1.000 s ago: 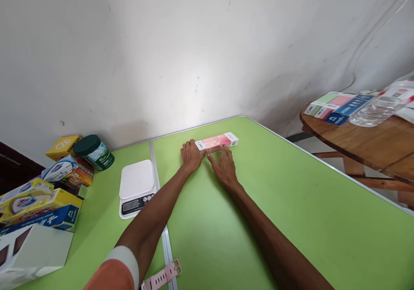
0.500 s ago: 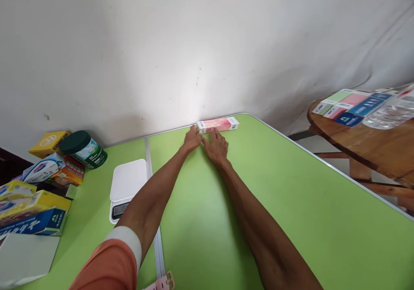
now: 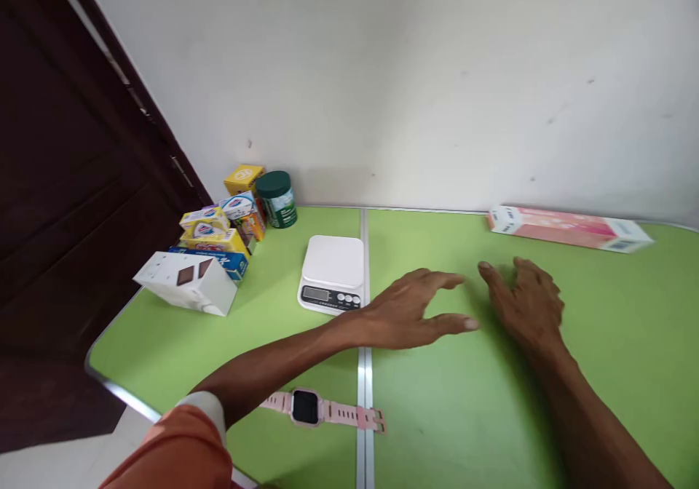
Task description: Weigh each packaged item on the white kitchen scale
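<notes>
A long pink and white box [image 3: 568, 227] lies on the green table [image 3: 464, 431] by the wall, at the far right. My left hand [image 3: 415, 311] hovers over the table's middle seam, fingers stretched out, holding nothing. My right hand [image 3: 527, 303] is just to its right, fingers loosely spread over the green top, also holding nothing. Both hands are well short of the pink box. A white kitchen scale [image 3: 332, 273] sits just left of my left hand.
A pink smartwatch [image 3: 320, 409] lies near the front edge under my left forearm. Several product boxes [image 3: 212, 238], a white carton [image 3: 186, 281] and a green-lidded jar [image 3: 277, 198] are crowded at the far left. A dark door [image 3: 65, 183] stands to the left.
Both hands have let go of the pink box and drawn back toward me. The box stays by the wall. My view has swung left, showing the door and the watch.
</notes>
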`<act>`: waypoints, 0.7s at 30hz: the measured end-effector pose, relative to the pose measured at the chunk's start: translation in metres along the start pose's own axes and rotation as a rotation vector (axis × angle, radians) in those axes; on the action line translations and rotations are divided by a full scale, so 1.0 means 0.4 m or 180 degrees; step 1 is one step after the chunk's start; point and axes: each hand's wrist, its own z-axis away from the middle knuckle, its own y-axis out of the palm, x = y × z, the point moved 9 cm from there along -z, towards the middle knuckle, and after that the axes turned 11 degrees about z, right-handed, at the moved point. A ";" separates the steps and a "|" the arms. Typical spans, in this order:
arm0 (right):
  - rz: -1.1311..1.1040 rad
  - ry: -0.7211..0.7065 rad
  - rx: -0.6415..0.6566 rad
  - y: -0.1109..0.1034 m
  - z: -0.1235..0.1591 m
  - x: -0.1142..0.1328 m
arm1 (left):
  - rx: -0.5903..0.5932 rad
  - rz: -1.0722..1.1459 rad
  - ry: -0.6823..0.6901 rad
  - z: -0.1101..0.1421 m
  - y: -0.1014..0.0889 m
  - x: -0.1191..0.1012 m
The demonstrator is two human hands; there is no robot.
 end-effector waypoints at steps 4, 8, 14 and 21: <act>-0.0296 0.0406 0.0172 -0.029 0.164 0.135 | -0.1174 -0.0368 0.0375 0.296 -0.201 -0.057; -0.0781 -0.0262 0.0341 -0.035 0.265 0.423 | -0.2778 -0.1467 0.0500 0.596 -0.410 -0.135; -0.1684 -0.1792 0.1036 0.060 0.360 0.958 | -0.4750 -0.2046 0.0219 0.933 -0.669 -0.074; -0.1803 -0.2014 0.2312 0.284 0.495 1.220 | -0.4964 0.0977 -0.0184 1.015 -0.808 0.295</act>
